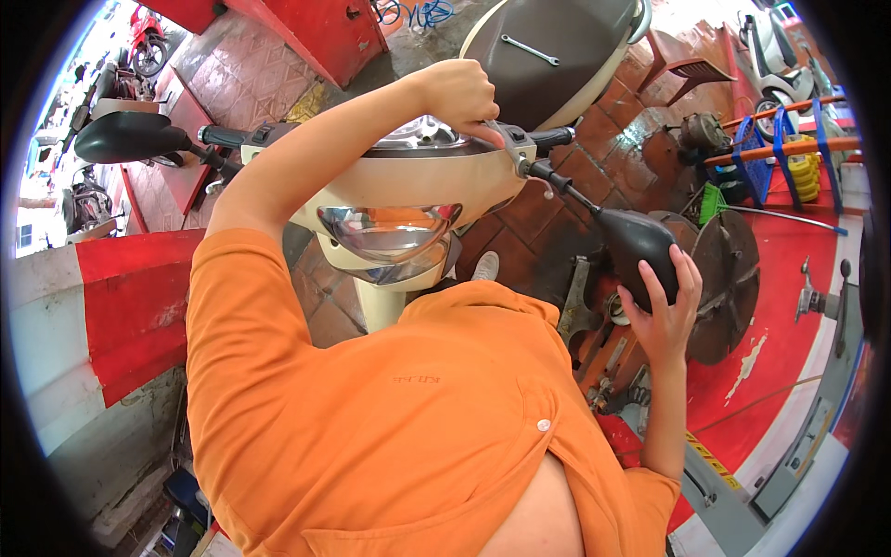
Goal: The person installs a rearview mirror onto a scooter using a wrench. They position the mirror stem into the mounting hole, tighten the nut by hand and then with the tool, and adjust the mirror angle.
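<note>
In front of me stands a cream scooter, its handlebar cowl (418, 176) and clear headlight (390, 230) turned toward me. My left hand (461, 97) reaches over the cowl, its fingers closed on a silver wrench (510, 153) that meets the base of the mirror stem on the right. Part of the wrench is hidden by the hand. My right hand (670, 311) grips the black mirror (636, 246) at the end of that stem, fingers around its rounded shell. The other mirror (130, 137) sticks out at the left handlebar.
Another wrench (530, 49) lies on the scooter's dark seat (557, 37). A brown plastic stool (691, 70) stands beyond it. At the right are a blue rack (756, 162), a green brush (712, 201) and a red-painted surface (775, 316). A red metal cabinet (320, 32) stands far left.
</note>
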`<state>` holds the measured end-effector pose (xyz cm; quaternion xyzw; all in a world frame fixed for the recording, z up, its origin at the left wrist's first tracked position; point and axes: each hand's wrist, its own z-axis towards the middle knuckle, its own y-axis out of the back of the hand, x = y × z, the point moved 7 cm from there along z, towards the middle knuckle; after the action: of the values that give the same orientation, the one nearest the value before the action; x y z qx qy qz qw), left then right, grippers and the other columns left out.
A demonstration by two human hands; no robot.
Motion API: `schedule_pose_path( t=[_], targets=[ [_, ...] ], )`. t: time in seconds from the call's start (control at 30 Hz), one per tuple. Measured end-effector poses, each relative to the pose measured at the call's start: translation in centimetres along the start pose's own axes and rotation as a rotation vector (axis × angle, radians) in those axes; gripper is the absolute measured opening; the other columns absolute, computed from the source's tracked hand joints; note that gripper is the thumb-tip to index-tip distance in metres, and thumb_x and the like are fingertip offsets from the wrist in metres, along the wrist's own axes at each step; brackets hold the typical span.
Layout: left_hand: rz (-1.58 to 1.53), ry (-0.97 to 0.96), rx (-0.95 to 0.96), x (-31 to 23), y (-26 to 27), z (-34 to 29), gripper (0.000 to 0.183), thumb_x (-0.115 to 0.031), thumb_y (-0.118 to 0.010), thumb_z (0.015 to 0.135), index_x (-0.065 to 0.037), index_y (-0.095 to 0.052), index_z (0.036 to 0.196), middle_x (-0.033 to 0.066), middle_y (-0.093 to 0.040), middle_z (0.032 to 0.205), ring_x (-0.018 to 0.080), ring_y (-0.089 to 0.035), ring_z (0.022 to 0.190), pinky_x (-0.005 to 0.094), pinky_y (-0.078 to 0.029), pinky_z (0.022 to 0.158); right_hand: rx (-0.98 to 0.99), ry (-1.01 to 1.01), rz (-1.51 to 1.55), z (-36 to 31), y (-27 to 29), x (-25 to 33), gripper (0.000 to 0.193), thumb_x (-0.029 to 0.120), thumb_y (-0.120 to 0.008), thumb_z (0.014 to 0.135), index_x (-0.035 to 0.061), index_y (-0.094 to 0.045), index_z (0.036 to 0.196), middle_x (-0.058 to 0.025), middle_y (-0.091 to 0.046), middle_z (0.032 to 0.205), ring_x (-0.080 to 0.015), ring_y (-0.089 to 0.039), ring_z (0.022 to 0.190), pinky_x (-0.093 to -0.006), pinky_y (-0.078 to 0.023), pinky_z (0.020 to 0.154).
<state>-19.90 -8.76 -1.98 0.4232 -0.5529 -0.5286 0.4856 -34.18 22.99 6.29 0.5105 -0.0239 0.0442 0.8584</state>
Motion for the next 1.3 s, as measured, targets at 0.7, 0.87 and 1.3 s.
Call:
schedule_pose_path(
  t=[0.7, 0.87, 1.3],
  targets=[
    [-0.046, 0.012, -0.137, 0.2, -0.7, -0.7, 0.066, -0.063, -0.054, 0.09, -0.009, -0.06, 0.053, 0.01, -0.057, 0.05, 0.0321, -0.058, 0.046, 0.0381, -0.045, 0.045, -0.065, 0.194, 0.262, 28.1, -3.7, 4.9, 0.061, 0.005, -0.046, 0.089, 0.0113, -0.039, 0.149, -0.0162, -0.04, 0.151, -0.0283, -0.04, 0.139, -0.0398, -0.029, 0.118],
    [-0.051, 0.022, -0.081, 0.1, -1.0, -0.4, 0.071, -0.069, -0.045, 0.091, -0.01, -0.066, 0.056, 0.0102, -0.059, 0.05, 0.0319, -0.061, 0.05, 0.0386, -0.046, 0.046, -0.137, -0.233, 0.513, 21.1, -8.7, -13.2, 0.03, 0.015, -0.047, 0.097, -0.0032, -0.068, 0.108, -0.012, -0.068, 0.109, -0.0257, -0.063, 0.102, -0.0308, -0.043, 0.096],
    [-0.077, 0.067, -0.059, 0.0, -0.7, -1.1, 0.068, -0.065, -0.051, 0.09, -0.009, -0.06, 0.054, 0.0104, -0.058, 0.051, 0.0328, -0.059, 0.048, 0.0387, -0.045, 0.046, 0.276, 0.232, 0.545, 6.1, 1.3, 7.6, 0.072, 0.054, -0.074, 0.077, 0.0024, -0.066, 0.127, 0.0027, -0.03, 0.053, -0.0136, -0.037, 0.043, -0.0304, -0.032, 0.044]
  ],
)
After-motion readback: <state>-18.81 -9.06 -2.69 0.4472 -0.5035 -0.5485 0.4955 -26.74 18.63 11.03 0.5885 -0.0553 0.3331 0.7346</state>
